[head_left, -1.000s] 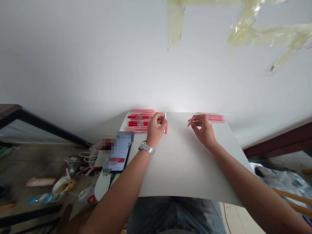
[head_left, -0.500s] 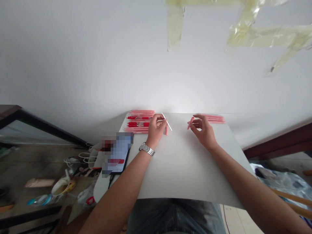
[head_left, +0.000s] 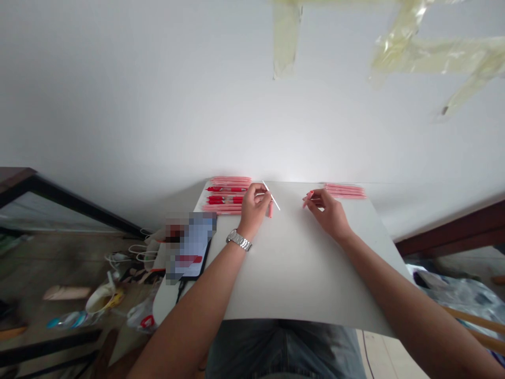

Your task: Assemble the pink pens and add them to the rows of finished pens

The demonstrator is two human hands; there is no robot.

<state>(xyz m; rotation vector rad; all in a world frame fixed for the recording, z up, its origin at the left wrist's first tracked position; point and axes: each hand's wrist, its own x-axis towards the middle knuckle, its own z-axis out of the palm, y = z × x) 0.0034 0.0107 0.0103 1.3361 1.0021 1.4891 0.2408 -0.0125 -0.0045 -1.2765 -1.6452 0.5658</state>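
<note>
My left hand (head_left: 254,208), with a metal-banded watch on its wrist, pinches a thin white stick (head_left: 276,202) that slants down to the right. Just below those fingers shows a short pink tube (head_left: 270,210); I cannot tell if it is held or lies on the table. Across a gap, my right hand (head_left: 327,210) is closed on another short pink tube (head_left: 308,198), tilted with its upper end to the right. Left of my left hand lie red pens (head_left: 226,200) between rows of slim pink sticks (head_left: 231,181). More pink sticks (head_left: 345,190) lie beyond my right hand.
The white table (head_left: 295,273) stands against a wall (head_left: 158,95) with yellowed tape (head_left: 286,42). A phone (head_left: 195,245) with a cable lies at the left edge. On the floor to the left are a cup (head_left: 100,300), a bottle (head_left: 69,320) and a plastic bag (head_left: 142,316).
The fingers of my right hand have drawn in around the pink tube, which has tilted slightly. My left hand keeps the white stick in nearly the same pose. The view has shifted a little.
</note>
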